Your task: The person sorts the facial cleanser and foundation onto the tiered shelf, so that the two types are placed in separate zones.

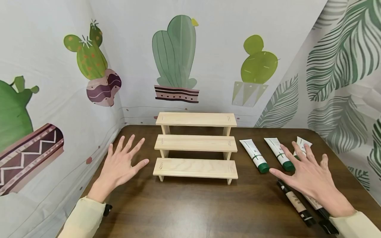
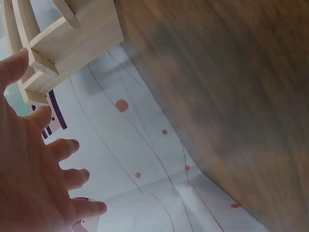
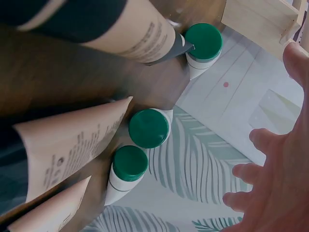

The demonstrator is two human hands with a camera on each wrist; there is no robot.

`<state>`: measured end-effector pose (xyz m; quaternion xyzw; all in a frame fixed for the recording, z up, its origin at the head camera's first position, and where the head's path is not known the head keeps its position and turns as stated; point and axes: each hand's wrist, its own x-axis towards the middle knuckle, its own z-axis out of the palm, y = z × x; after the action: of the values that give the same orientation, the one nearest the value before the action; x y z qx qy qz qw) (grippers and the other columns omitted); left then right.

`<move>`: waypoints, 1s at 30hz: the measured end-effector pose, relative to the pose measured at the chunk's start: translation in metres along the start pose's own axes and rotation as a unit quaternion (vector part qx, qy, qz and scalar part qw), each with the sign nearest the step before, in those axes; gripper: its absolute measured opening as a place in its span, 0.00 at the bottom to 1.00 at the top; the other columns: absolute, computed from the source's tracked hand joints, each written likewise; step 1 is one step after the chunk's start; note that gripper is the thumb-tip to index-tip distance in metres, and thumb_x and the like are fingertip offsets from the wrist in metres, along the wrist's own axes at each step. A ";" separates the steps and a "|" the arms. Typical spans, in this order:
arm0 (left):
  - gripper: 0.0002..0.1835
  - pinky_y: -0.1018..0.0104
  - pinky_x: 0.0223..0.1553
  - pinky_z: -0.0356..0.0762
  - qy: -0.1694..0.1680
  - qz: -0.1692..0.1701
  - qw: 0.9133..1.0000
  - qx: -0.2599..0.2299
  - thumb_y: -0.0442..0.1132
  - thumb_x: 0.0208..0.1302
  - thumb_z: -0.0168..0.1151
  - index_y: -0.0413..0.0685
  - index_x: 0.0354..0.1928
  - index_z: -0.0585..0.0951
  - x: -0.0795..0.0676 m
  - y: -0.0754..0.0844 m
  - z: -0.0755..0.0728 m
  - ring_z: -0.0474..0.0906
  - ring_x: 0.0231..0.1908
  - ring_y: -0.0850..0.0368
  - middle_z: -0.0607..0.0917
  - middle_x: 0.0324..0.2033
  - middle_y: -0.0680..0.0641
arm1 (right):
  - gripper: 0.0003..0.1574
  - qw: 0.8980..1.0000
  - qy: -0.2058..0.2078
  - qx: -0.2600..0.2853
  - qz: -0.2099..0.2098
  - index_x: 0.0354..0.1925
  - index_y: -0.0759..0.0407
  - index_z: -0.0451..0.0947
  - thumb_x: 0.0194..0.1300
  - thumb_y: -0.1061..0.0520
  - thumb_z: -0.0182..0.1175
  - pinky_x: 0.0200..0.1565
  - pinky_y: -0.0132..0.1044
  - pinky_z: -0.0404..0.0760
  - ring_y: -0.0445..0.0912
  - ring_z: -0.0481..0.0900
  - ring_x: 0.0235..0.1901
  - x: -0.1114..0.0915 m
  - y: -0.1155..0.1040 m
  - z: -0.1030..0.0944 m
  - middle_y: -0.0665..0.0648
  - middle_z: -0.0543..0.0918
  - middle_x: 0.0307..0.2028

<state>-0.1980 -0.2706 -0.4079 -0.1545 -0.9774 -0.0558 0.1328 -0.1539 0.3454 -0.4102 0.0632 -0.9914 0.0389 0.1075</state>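
My left hand (image 1: 119,165) is spread with straight fingers over the table, left of a three-step wooden stand (image 1: 194,167), and holds nothing. On the other side, my right hand (image 1: 311,175) hovers with fingers apart over several tubes, also holding nothing. White tubes with green caps lie in a row: one (image 1: 254,155) nearest the stand, another (image 1: 276,150) by the fingers, and a third (image 1: 301,144) partly hidden behind them. Below the palm lie beige-and-black tubes (image 1: 296,201), partly covered by the hand; three of them show in the right wrist view, one being closest to the camera (image 3: 135,36).
The dark brown wooden table (image 1: 184,208) carries everything. Behind it and along both sides hangs white cloth (image 1: 214,66) printed with cacti and leaves. The stand's back stands close to the rear cloth. A dark band (image 1: 107,210) sits at the left wrist.
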 end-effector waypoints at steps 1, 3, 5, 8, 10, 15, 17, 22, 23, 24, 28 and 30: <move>0.45 0.20 0.71 0.39 0.002 0.000 1.000 0.000 0.74 0.73 0.50 0.68 0.85 0.54 0.000 0.000 0.000 0.43 0.80 0.30 0.56 0.82 0.39 | 0.66 1.000 0.001 -0.001 -0.001 0.86 0.46 0.49 0.64 0.17 0.58 0.60 0.87 0.39 0.73 0.42 0.79 -0.001 0.001 0.000 0.71 0.53 0.81; 0.45 0.20 0.71 0.40 0.004 0.001 1.000 -0.001 0.74 0.73 0.50 0.69 0.85 0.54 -0.001 0.001 0.001 0.43 0.80 0.30 0.56 0.82 0.39 | 0.66 1.000 0.003 0.000 -0.004 0.85 0.47 0.50 0.64 0.18 0.58 0.60 0.87 0.39 0.72 0.40 0.79 -0.004 0.002 -0.001 0.71 0.53 0.80; 0.45 0.21 0.71 0.41 0.007 0.003 1.000 0.002 0.74 0.73 0.50 0.69 0.85 0.53 -0.002 0.003 0.002 0.43 0.80 0.30 0.56 0.82 0.39 | 0.66 1.000 0.006 0.002 -0.006 0.86 0.47 0.50 0.64 0.18 0.59 0.61 0.87 0.39 0.69 0.38 0.80 -0.008 0.004 0.000 0.71 0.54 0.80; 0.46 0.21 0.71 0.41 0.006 0.006 1.000 0.001 0.74 0.72 0.50 0.69 0.85 0.52 -0.002 0.006 0.003 0.42 0.80 0.31 0.55 0.82 0.39 | 0.67 1.000 0.006 0.005 -0.009 0.86 0.45 0.47 0.64 0.19 0.60 0.61 0.86 0.41 0.68 0.38 0.81 -0.012 0.006 0.001 0.72 0.54 0.80; 0.47 0.21 0.71 0.41 0.004 0.007 1.000 0.000 0.74 0.72 0.50 0.69 0.86 0.51 -0.002 0.008 0.003 0.41 0.81 0.32 0.54 0.82 0.40 | 0.67 1.000 0.007 0.010 -0.013 0.86 0.43 0.46 0.64 0.20 0.61 0.61 0.84 0.45 0.69 0.39 0.80 -0.016 0.008 0.001 0.72 0.55 0.79; 0.50 0.23 0.72 0.41 0.004 0.007 1.000 -0.002 0.74 0.69 0.55 0.68 0.86 0.51 -0.002 0.013 0.006 0.41 0.81 0.33 0.54 0.82 0.40 | 0.64 0.999 0.013 0.030 -0.031 0.85 0.45 0.51 0.65 0.24 0.65 0.57 0.79 0.62 0.72 0.47 0.78 -0.022 0.012 0.001 0.75 0.59 0.77; 0.51 0.23 0.72 0.42 0.006 0.009 1.000 -0.003 0.75 0.68 0.57 0.67 0.86 0.51 -0.001 0.015 0.007 0.41 0.81 0.33 0.55 0.82 0.40 | 0.62 0.999 0.014 0.033 -0.035 0.84 0.48 0.55 0.65 0.26 0.66 0.51 0.78 0.69 0.72 0.51 0.77 -0.025 0.014 0.002 0.76 0.61 0.76; 0.55 0.25 0.73 0.43 0.002 0.019 1.000 -0.015 0.77 0.65 0.59 0.66 0.86 0.50 -0.001 0.020 0.011 0.42 0.81 0.34 0.55 0.82 0.40 | 0.61 0.999 0.012 0.034 -0.032 0.83 0.52 0.58 0.65 0.28 0.69 0.36 0.71 0.79 0.74 0.69 0.65 -0.031 0.014 0.003 0.77 0.67 0.71; 0.55 0.25 0.73 0.43 0.001 0.019 1.000 -0.018 0.77 0.64 0.59 0.66 0.86 0.49 -0.001 0.021 0.011 0.42 0.81 0.34 0.55 0.82 0.40 | 0.61 0.999 0.012 0.036 -0.032 0.83 0.52 0.59 0.64 0.28 0.69 0.35 0.70 0.79 0.75 0.72 0.62 -0.033 0.014 0.003 0.77 0.68 0.69; 0.56 0.26 0.74 0.42 -0.001 0.018 1.000 -0.020 0.78 0.63 0.59 0.66 0.86 0.49 -0.001 0.021 0.012 0.42 0.81 0.34 0.55 0.82 0.40 | 0.61 0.999 0.011 0.037 -0.031 0.83 0.51 0.58 0.64 0.29 0.70 0.35 0.70 0.79 0.75 0.74 0.59 -0.034 0.014 0.003 0.76 0.69 0.68; 0.60 0.27 0.74 0.42 -0.013 0.016 0.999 -0.041 0.78 0.61 0.62 0.65 0.86 0.47 0.001 0.024 0.014 0.42 0.81 0.34 0.55 0.82 0.41 | 0.59 0.999 -0.017 0.037 -0.030 0.83 0.50 0.57 0.66 0.32 0.70 0.36 0.71 0.79 0.74 0.75 0.58 -0.039 0.016 0.001 0.75 0.71 0.66; 0.61 0.28 0.75 0.42 -0.022 0.015 0.998 -0.055 0.78 0.60 0.63 0.65 0.86 0.46 0.002 0.025 0.014 0.42 0.81 0.34 0.54 0.82 0.41 | 0.56 0.998 -0.037 0.039 -0.034 0.82 0.54 0.60 0.68 0.34 0.70 0.34 0.69 0.80 0.73 0.76 0.57 -0.040 0.018 0.000 0.76 0.73 0.64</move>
<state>-0.1948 -0.2440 -0.4193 -0.1771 -0.9732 -0.1039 0.1035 -0.1172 0.3679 -0.4197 0.1028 -0.9897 0.0710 0.0698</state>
